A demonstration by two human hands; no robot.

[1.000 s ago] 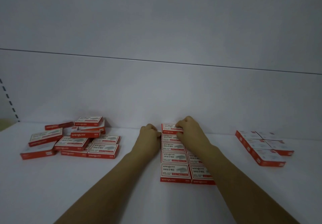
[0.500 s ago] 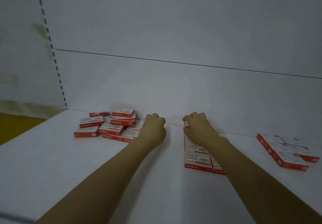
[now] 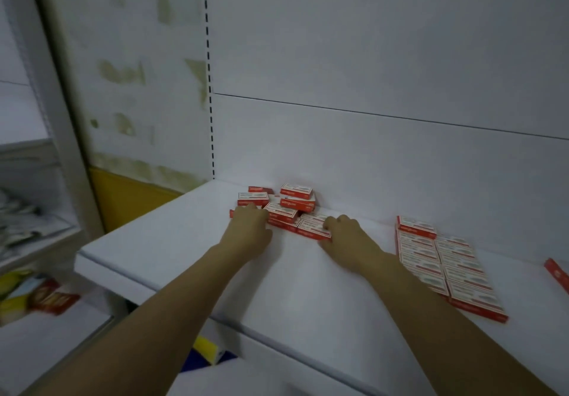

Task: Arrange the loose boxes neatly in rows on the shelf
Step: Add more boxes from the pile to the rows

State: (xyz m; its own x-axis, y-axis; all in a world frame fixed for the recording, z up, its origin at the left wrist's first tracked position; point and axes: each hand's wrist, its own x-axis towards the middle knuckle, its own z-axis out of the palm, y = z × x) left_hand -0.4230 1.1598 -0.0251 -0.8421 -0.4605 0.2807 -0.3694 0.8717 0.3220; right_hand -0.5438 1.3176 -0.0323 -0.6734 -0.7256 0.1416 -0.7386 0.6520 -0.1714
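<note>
Both hands are at the heap of loose boxes (image 3: 289, 207) at the shelf's (image 3: 184, 241) far left, probably to fetch stock for the tidy rows (image 3: 446, 263) lying to the right. The right hand (image 3: 348, 237) grips the nearest box (image 3: 312, 230) by its end. The left hand (image 3: 251, 226) curls over the heap's left edge, and I cannot tell whether it grasps anything.

Up and left of your fingers (image 3: 251, 211) you see a slotted upright (image 3: 209, 87) against the white back panel (image 3: 369, 56); further left, a stained wall (image 3: 129, 72) over a yellow band (image 3: 123, 195). Low to their left lie colourful packets (image 3: 40, 297); a blue-and-yellow pack (image 3: 209, 352) sits below.
</note>
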